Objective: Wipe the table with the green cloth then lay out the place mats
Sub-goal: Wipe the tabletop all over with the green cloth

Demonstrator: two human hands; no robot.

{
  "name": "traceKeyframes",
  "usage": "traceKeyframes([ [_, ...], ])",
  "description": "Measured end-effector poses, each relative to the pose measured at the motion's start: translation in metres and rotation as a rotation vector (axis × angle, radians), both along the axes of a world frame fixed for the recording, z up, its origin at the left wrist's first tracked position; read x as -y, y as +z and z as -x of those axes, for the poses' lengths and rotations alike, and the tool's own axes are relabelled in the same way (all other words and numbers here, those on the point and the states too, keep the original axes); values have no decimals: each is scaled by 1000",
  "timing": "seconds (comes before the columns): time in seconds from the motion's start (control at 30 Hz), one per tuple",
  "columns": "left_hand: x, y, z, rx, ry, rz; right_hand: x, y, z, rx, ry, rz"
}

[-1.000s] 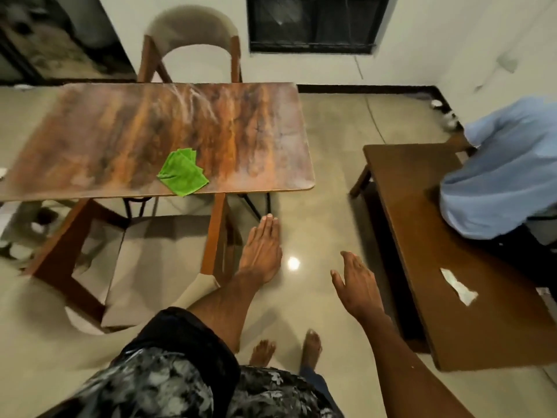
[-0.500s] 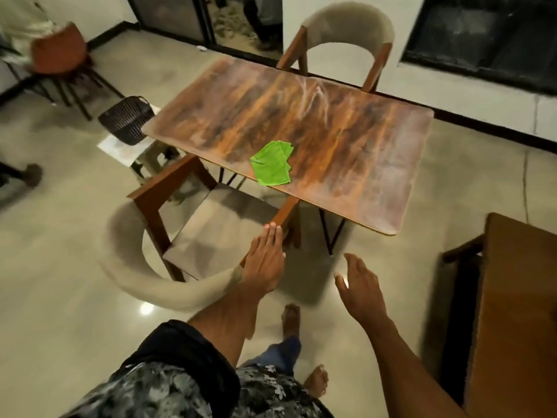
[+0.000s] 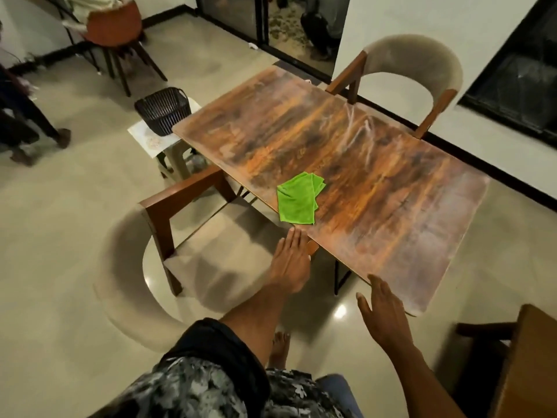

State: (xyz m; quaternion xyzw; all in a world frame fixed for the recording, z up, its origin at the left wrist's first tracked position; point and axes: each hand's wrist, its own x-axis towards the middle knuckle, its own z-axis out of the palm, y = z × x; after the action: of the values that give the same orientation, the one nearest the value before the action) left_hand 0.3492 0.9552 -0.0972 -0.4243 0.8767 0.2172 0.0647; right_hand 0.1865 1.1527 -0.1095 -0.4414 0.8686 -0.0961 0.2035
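Observation:
A folded green cloth [image 3: 299, 200] lies on the brown wooden table [image 3: 376, 188] near its front edge. My left hand [image 3: 291, 260] reaches forward with straight fingers, just short of the table edge and below the cloth, holding nothing. My right hand [image 3: 381, 312] hovers with relaxed fingers at the table's near right edge, also empty. No place mats are in view.
A cushioned wooden chair [image 3: 187, 251] stands at the table's near side, another chair [image 3: 413, 70] at the far side. A dark basket [image 3: 162, 111] sits on a stool to the left. A second wooden table [image 3: 530, 366] is at the right. People stand at the far left.
The view has swung left and closer to the table. Both hands have moved forward, now reaching the table's front edge near the green cloth.

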Motion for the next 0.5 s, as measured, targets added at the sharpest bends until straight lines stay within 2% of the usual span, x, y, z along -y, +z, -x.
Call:
traceKeyframes([
  [0.3,35,-30,-5,124,185,-75,110,2,30,69,246,3],
  [0.37,42,-29,1,85,291,-105,141,-3,44,76,306,-2],
  [0.5,59,-41,14,73,373,-91,223,-16,74,83,431,-24],
])
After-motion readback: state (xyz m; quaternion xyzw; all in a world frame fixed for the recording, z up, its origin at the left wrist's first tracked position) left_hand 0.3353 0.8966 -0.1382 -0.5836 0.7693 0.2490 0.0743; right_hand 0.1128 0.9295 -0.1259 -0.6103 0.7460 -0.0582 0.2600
